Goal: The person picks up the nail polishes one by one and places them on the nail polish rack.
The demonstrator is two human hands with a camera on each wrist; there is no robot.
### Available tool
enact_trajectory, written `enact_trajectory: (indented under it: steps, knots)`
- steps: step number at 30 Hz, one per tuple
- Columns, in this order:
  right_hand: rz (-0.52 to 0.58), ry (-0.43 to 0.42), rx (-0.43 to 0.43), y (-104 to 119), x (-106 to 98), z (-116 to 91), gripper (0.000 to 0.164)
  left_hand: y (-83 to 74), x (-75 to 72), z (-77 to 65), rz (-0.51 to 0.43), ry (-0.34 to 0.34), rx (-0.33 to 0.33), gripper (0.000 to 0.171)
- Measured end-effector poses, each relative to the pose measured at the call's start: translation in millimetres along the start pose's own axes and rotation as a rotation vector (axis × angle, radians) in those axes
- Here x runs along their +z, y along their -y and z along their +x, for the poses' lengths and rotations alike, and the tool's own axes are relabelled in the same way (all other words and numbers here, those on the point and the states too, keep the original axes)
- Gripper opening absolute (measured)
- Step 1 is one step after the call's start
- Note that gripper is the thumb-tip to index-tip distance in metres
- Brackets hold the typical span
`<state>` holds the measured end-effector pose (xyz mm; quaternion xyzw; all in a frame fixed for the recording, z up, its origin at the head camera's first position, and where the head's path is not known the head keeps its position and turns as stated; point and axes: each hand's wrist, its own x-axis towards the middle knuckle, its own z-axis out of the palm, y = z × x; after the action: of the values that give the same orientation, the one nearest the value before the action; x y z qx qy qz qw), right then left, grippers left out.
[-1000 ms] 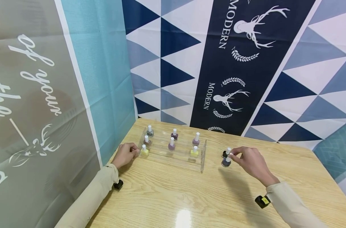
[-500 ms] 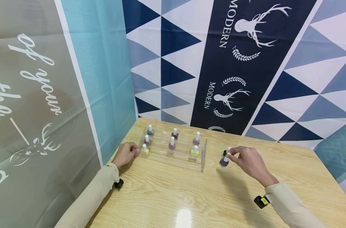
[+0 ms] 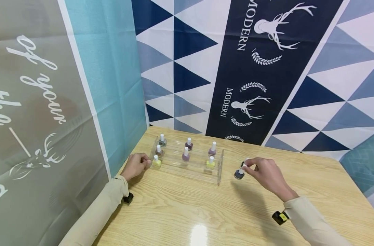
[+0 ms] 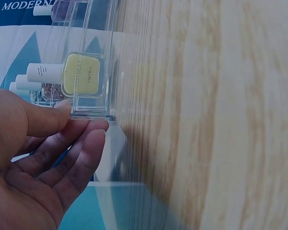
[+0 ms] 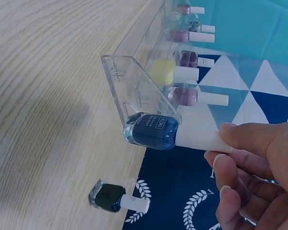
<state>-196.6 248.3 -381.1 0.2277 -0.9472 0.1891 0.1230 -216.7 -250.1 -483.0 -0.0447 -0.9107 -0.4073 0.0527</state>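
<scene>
My right hand point(image 3: 267, 174) pinches the white cap of a dark blue nail polish bottle point(image 5: 151, 132), held above the table just right of the clear acrylic rack point(image 3: 220, 169). A second, near-black nail polish bottle point(image 5: 109, 196) stands on the table, mostly behind the right hand in the head view. My left hand point(image 3: 135, 166) grips the rack's left side panel between thumb and fingers. Near those fingers, a yellow nail polish bottle point(image 4: 82, 74) sits on the lowest step. Several other bottles stand on the steps, among them a second yellow one point(image 3: 210, 163) at the right.
The rack stands on a wood-grain table point(image 3: 174, 212), toward the back left. Patterned fabric point(image 3: 193, 68) hangs behind the table, and a grey and teal cloth point(image 3: 119, 85) hangs close along the left arm. A sofa-like teal surface point(image 3: 363, 167) lies beyond the right edge.
My right hand has moved slightly left toward the rack, carrying the dark blue nail polish bottle, which now tilts more. My left hand keeps its place on the rack.
</scene>
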Motion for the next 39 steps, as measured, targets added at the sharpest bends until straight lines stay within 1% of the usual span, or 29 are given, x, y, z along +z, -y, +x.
enact_trajectory:
  steps: [9,16,23,28,36,39]
  knots:
    - [0.007,0.006,-0.012,7.9,2.1,3.0,0.005,-1.1,-0.9,-0.9,0.017,-0.004,0.003,0.011]
    - [0.012,0.015,-0.015,13.8,2.8,6.7,0.006,-1.8,-0.5,-0.9,0.016,-0.006,0.008,0.011]
    - [0.027,0.008,-0.035,17.7,5.7,9.6,0.006,-1.2,-0.2,-0.5,0.032,-0.011,0.009,0.011]
    - [0.038,0.0,-0.051,19.9,8.7,11.0,0.004,-1.0,0.0,-1.0,0.026,-0.017,0.01,0.011]
    - [0.052,-0.001,-0.048,22.7,11.2,11.5,0.006,-1.7,0.5,-1.4,0.047,-0.027,0.018,0.009]
    - [0.05,-0.007,-0.06,24.7,12.4,12.3,0.005,-1.6,0.4,-2.1,0.047,-0.029,0.018,0.009]
